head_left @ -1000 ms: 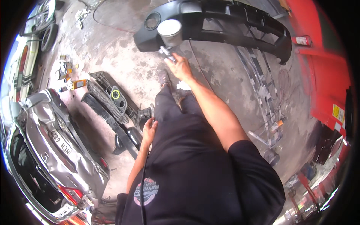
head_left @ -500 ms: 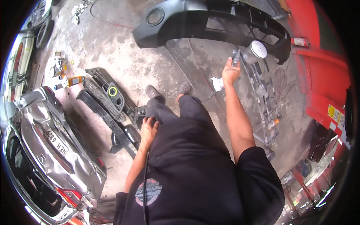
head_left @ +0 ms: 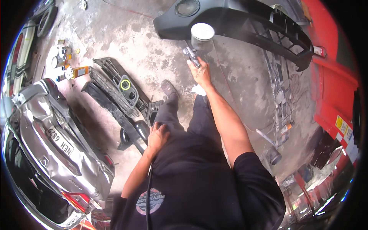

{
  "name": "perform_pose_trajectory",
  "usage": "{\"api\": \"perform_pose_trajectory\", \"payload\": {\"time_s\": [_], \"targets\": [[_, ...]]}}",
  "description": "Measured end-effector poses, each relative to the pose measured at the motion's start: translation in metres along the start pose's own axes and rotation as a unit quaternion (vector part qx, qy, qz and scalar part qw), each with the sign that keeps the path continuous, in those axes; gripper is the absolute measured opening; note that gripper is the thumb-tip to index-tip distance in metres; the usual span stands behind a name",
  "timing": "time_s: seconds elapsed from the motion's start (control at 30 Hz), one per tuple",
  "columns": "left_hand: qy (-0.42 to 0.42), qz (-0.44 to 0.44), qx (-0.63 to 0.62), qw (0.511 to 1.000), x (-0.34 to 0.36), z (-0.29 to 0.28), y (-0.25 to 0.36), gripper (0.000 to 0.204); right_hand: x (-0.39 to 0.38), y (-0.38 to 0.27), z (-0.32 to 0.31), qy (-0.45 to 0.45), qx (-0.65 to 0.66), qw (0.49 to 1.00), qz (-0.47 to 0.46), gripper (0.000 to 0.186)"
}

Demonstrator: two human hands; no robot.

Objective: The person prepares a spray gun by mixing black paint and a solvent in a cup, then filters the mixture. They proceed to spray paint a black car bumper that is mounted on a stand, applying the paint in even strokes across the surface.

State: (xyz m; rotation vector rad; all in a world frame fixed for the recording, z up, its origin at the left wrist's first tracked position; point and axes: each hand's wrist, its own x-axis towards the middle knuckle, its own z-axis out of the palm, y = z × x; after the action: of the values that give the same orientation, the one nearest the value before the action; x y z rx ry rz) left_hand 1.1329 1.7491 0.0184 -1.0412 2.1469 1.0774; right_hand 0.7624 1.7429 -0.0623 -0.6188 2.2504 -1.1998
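Observation:
My right hand (head_left: 201,73) is closed round a metal spray gun (head_left: 191,56), held out ahead of me over the floor. On top of the gun sits a round cup with a pale lid (head_left: 202,32). The cup overlaps the near edge of a black car bumper (head_left: 237,28) in the head view; whether it touches cannot be told. My left hand (head_left: 159,136) rests on my left thigh with its fingers bent and apart, nothing visible in it. A white scrap (head_left: 198,90) appears below my right wrist.
Grey trim with a yellow-green ring (head_left: 125,84) lies left of my feet, next to long black parts. Tins and an orange box (head_left: 81,71) stand farther left. A dented silver tailgate (head_left: 57,134) fills the lower left. A metal frame (head_left: 281,99) and red panels (head_left: 333,80) are at right.
My right hand has swung left with the spray gun, from the bumper's right part toward its left end. My left hand stays on my thigh. The view has shifted slightly.

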Motion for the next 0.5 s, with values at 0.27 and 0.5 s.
{"api": "perform_pose_trajectory", "payload": {"time_s": [0.27, 0.5], "targets": [[-0.058, 0.011, 0.056, 0.997, 0.005, 0.001, -0.031, 0.041, 0.0, 0.04, -0.036, 0.263, -0.116, 0.948, 0.135, 0.04], [-0.057, 0.1, 0.073, 0.991, 0.002, 0.026, -0.041, 0.021, -0.003, 0.024, 0.019, 0.133, -0.062, 0.985, 0.096, 0.035]]}}
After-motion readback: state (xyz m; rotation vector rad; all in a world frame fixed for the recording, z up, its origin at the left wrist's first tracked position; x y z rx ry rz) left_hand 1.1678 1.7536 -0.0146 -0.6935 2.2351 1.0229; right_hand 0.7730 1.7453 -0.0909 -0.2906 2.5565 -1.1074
